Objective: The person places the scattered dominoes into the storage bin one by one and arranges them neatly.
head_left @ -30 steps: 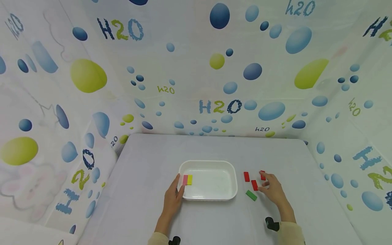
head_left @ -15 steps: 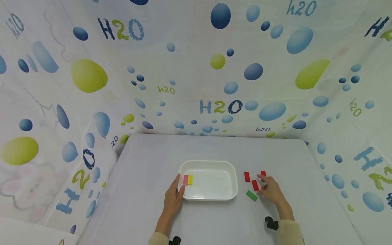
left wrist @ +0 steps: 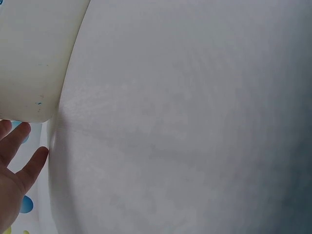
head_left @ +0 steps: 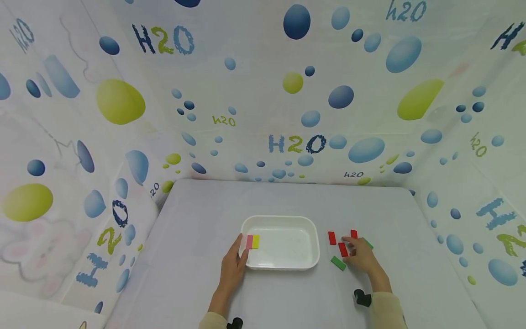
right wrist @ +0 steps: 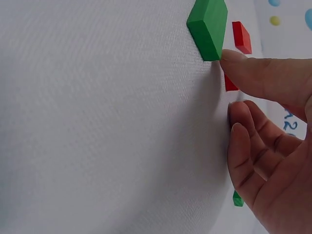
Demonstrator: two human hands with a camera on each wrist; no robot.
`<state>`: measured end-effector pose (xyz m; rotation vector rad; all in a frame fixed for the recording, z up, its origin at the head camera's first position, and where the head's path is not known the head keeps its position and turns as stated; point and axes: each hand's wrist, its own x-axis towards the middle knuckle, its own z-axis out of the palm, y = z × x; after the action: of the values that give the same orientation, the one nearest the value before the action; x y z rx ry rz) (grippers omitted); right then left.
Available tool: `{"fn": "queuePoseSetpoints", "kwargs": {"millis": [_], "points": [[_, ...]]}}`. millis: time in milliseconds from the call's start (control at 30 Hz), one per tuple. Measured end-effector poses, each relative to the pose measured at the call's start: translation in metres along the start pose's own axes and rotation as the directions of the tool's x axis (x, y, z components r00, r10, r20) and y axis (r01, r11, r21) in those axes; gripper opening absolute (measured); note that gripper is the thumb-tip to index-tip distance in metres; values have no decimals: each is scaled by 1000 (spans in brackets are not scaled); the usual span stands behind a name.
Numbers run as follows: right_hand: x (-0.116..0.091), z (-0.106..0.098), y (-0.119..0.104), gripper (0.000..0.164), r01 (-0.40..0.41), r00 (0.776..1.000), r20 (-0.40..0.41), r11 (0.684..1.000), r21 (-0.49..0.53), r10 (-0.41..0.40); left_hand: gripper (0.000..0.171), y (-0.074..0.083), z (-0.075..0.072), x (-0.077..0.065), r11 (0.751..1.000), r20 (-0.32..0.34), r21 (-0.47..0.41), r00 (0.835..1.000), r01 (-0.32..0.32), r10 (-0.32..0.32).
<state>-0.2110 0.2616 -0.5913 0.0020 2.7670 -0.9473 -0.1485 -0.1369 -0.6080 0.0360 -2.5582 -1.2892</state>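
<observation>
My left hand [head_left: 232, 269] rests against the left end of the white tray [head_left: 287, 249], its fingers extended along the side. In the left wrist view, fingertips [left wrist: 22, 129] touch the tray's edge. Inside the tray, a pink block [head_left: 249, 242] and a yellow block [head_left: 255, 242] lie side by side near that hand. To the tray's right, my right hand [head_left: 363, 258] hovers low over a red block [head_left: 343, 250], thumb and fingers apart with nothing between them. Its thumb [right wrist: 239, 66] appears close beside a green block [right wrist: 209, 29] in the right wrist view.
Two more red blocks, one left [head_left: 332, 238] and one farther back [head_left: 354, 233], lie around the right hand. A green block [head_left: 338, 263] sits in front, and another green block [head_left: 367, 243] peeks out behind the hand. Printed curtains surround the white-covered table [head_left: 205, 201].
My right hand has shifted slightly left over the blocks, bringing the green block behind it into sight. My left hand stays at the tray.
</observation>
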Motion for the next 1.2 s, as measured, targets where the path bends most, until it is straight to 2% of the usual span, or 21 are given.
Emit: {"fn": "queuePoseSetpoints", "kwargs": {"millis": [800,1200], "points": [[3,5,6,45,14,999,-33,1000,-1,-14,54,1,0,0,1000,1,-3,1000,-3,3],[-3,3,3,46,7,999,-33,1000,-14,-7,54,-1,0,-1,1000,-4,-3,1000,-15,15]]}}
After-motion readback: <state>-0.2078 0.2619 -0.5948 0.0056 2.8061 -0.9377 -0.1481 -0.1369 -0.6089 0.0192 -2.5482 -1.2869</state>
